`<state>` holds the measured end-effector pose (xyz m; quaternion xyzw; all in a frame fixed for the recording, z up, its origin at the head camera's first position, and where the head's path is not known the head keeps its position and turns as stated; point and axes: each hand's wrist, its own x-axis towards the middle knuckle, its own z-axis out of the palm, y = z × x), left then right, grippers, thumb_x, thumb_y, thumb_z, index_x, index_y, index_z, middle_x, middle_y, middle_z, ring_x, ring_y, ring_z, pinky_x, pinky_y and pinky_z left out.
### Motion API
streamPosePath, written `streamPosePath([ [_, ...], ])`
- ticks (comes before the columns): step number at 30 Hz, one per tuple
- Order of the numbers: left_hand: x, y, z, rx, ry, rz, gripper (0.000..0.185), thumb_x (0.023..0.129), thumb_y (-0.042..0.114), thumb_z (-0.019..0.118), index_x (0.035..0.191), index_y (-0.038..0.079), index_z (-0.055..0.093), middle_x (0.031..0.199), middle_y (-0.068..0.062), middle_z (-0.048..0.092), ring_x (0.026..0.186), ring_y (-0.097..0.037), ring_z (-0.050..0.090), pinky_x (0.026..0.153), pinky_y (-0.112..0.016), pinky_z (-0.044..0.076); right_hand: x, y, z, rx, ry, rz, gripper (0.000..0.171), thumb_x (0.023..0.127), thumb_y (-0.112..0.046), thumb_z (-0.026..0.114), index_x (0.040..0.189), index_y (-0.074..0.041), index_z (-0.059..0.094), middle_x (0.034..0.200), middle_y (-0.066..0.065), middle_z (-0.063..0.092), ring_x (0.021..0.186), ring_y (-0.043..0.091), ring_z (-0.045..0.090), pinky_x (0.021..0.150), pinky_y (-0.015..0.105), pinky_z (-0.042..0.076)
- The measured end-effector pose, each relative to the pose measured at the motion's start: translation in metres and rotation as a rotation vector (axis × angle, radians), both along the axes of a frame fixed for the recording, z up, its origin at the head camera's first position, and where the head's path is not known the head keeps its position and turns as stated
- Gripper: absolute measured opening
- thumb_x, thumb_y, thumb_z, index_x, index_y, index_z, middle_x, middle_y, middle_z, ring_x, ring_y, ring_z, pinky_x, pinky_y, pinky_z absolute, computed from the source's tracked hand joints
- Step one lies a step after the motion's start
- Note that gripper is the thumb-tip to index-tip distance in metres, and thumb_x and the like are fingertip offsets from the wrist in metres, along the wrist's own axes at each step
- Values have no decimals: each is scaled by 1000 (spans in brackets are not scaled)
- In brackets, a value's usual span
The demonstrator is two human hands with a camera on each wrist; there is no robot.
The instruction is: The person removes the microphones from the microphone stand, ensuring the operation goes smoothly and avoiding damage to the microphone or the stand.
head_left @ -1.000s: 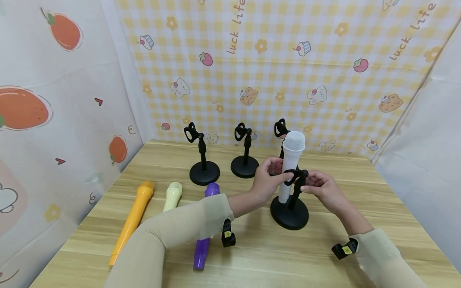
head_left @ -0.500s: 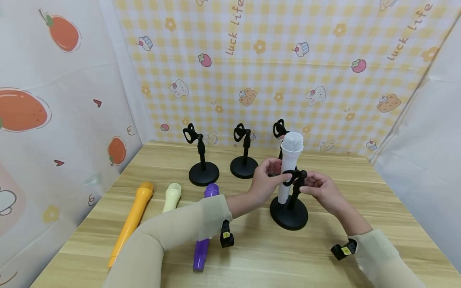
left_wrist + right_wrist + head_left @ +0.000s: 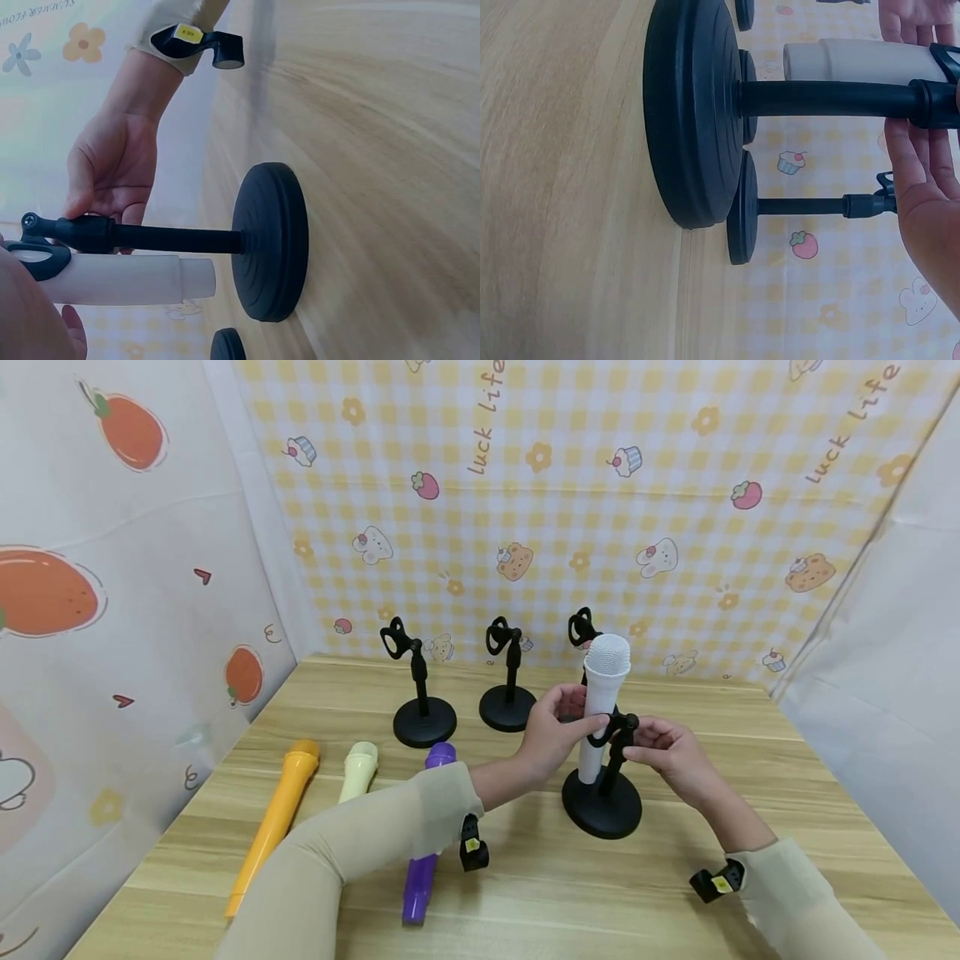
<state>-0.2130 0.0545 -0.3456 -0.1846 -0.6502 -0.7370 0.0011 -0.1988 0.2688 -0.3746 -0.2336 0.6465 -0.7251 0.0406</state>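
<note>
White microphone (image 3: 602, 702) stands upright in the clip of the near stand (image 3: 604, 793), its handle end hanging just above the round base. My left hand (image 3: 553, 731) has its fingers curled round the barrel at clip height. To the right of it, my right hand (image 3: 670, 752) pinches the stand's black post just under the clip. I judge the clip's hold unproven: if my left fingers let go too early, the microphone could slip down, or tilt and tip the stand toward the empty stands (image 3: 424, 693) behind.
</note>
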Motion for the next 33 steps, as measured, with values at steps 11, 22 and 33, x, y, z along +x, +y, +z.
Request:
streamPosePath([
  [11,-3,4,9,-11,62,-24,41,86,11,75,123,6,58,106,-1,62,96,-12,57,83,-28,50,3,-2,0,63,30,-69,31,89,13,60,105,-11,70,100,-1,72,92,11,67,80,26,54],
  [22,-1,11,16,-35,52,65,42,82,15,80,119,10,61,102,2,61,93,-10,56,79,-28,51,7,-6,2,84,79,-130,27,87,13,63,105,-7,69,100,-1,72,91,11,67,76,26,55],
  [33,-2,11,18,-30,38,100,36,78,14,83,110,12,66,95,4,62,88,-10,58,75,-29,52,2,-5,-3,118,76,-159,25,87,9,66,105,-8,69,100,-1,72,92,11,67,76,27,55],
])
